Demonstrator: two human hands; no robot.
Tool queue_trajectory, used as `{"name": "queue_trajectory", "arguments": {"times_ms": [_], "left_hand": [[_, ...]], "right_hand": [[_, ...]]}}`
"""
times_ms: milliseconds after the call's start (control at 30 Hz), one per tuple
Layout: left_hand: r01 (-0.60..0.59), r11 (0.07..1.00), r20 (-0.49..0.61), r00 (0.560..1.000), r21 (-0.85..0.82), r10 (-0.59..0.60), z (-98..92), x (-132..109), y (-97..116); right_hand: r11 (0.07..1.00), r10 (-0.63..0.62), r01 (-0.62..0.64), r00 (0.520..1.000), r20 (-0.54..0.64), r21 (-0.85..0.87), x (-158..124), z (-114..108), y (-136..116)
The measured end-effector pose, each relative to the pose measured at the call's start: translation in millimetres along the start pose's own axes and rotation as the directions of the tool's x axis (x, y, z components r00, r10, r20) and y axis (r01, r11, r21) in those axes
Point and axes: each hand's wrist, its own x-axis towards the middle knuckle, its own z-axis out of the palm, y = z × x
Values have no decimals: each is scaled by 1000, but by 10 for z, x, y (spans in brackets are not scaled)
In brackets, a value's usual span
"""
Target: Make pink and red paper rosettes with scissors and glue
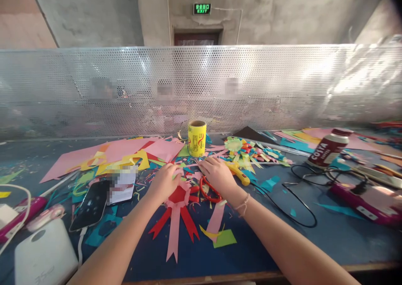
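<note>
My left hand (167,181) is closed, its fingertips pinching pink paper (178,174). My right hand (217,175) reaches over the scraps with bent fingers together, and a narrow pink paper strip (190,165) seems to run between the two hands. Part of that strip is hidden by the fingers. Just below them lies a paper rosette (177,193) with a red middle, pink pleated edge and pink and red tails. Red-handled scissors (211,191) lie partly under my right hand. A yellow-handled glue gun (239,174) sits right beside it.
A yellow tape roll (197,139) stands ahead, before a perforated metal screen (176,88). Phones (91,205), a white power bank (45,253) and pink sheets (103,153) are on the left. A tilted Costa bottle (329,148), black cable (306,209) and purple power strip (361,203) lie right.
</note>
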Motion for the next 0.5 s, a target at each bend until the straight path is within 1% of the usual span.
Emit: {"name": "queue_trajectory", "arguments": {"times_ms": [33,67,100,133,167,200,233,267,300,333,367,400,433,467,500], "left_hand": [[13,999,-38,999,-31,-14,-10,2,20],[24,997,-67,997,-72,-29,-17,5,41],[37,992,-83,995,-123,-47,-21,7,63],[60,980,-85,993,-187,-77,-20,9,86],[92,960,-66,991,-266,-114,-15,10,108],[130,926,-30,988,-354,-150,-6,10,131],[164,882,11,984,-442,-177,6,10,154],[191,836,49,980,-515,-194,20,7,175],[206,797,74,977,-568,-199,35,3,194],[208,771,84,976,-602,-199,49,-3,210],[205,758,80,977,-619,-199,62,-9,222],[205,751,73,976,-627,-205,74,-15,229],[211,739,68,973,-639,-219,85,-21,230],[224,716,68,968,-661,-240,95,-24,225],[242,681,72,961,-691,-268,105,-25,215]], "right_hand": [[997,0,4,998,-56,71,-1,-21,26],[985,46,-29,994,-96,172,-2,-29,49],[948,126,-90,987,-101,305,-5,-24,63],[873,220,-167,973,-66,458,-11,-8,64],[755,300,-243,954,9,609,-20,17,48],[604,349,-313,931,110,733,-34,47,14],[442,363,-370,907,214,817,-51,80,-40],[303,355,-412,886,300,860,-71,112,-108],[207,336,-449,867,368,869,-89,138,-185],[152,317,-482,851,419,863,-105,154,-261],[134,296,-504,842,451,853,-115,158,-326],[161,278,-515,842,463,842,-119,147,-367],[242,261,-508,855,448,827,-119,119,-375],[368,252,-482,875,414,795,-114,75,-342],[536,236,-433,901,364,724,-109,16,-264]]}}
